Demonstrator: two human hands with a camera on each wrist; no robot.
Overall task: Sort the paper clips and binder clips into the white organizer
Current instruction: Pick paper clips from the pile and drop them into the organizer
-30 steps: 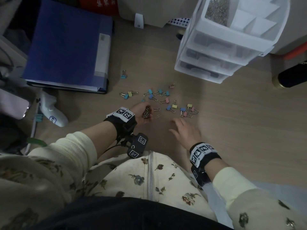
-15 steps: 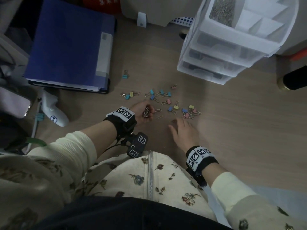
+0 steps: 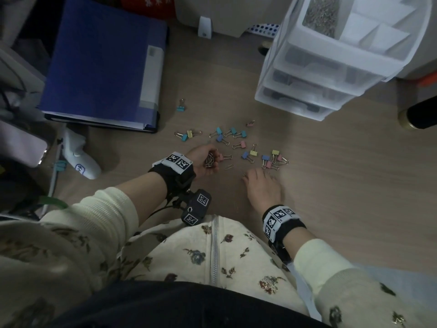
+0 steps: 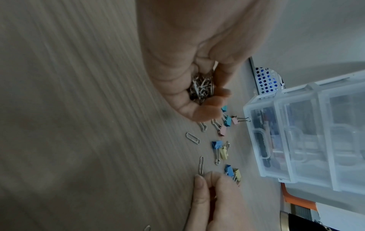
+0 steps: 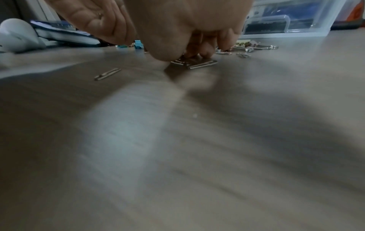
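White plastic drawer organizer (image 3: 331, 74) stands at the far right of the wooden desk (image 3: 331, 185); its open top compartment holds silver paper clips. Left hand (image 3: 203, 159), palm up, fingers cupped round a bundle of silver paper clips (image 4: 201, 89). Right hand (image 3: 262, 185), palm down, fingertips (image 5: 205, 51) curled and bunched on a flat silver paper clip (image 5: 201, 64). Pastel binder clips (image 3: 246, 147) lie scattered between hands and organizer.
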